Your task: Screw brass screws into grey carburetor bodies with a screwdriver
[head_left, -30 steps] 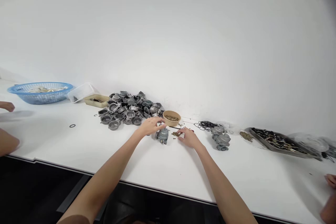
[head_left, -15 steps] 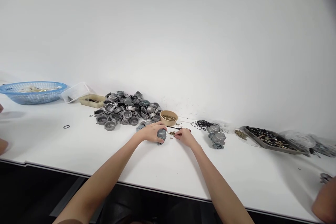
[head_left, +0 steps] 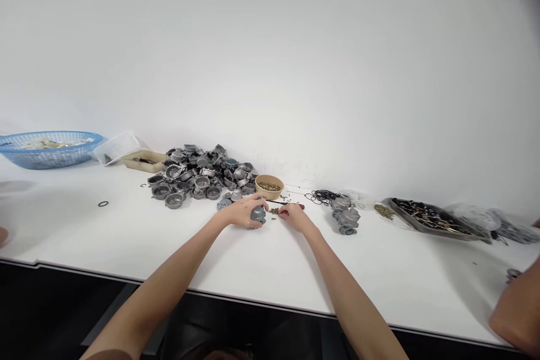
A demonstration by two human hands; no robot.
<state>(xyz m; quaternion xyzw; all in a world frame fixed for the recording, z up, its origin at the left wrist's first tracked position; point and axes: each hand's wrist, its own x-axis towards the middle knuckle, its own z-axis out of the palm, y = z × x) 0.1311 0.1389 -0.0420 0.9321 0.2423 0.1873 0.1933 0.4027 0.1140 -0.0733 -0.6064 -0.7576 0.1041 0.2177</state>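
Note:
My left hand (head_left: 240, 212) is closed round a small grey metal casting (head_left: 258, 214) that rests on the white table (head_left: 270, 270). My right hand (head_left: 295, 216) lies just right of it, fingers pinched over a small heap of brass-coloured bits (head_left: 275, 211); what the fingertips hold is too small to name. A thin dark tool (head_left: 278, 202) lies just behind both hands. A tan bowl (head_left: 269, 186) of small brass parts stands a little farther back.
A pile of grey metal castings (head_left: 198, 177) sits behind my left hand. To the right are two assembled grey units (head_left: 346, 216), black rubber rings (head_left: 321, 197) and a metal tray (head_left: 434, 218). A blue basket (head_left: 46, 149) stands far left. Another person's arm (head_left: 517, 315) shows at right.
My left hand has turned the grey casting over and closed round it, drawing it slightly nearer. My right hand has shifted left to the brass bits. The view has drifted right.

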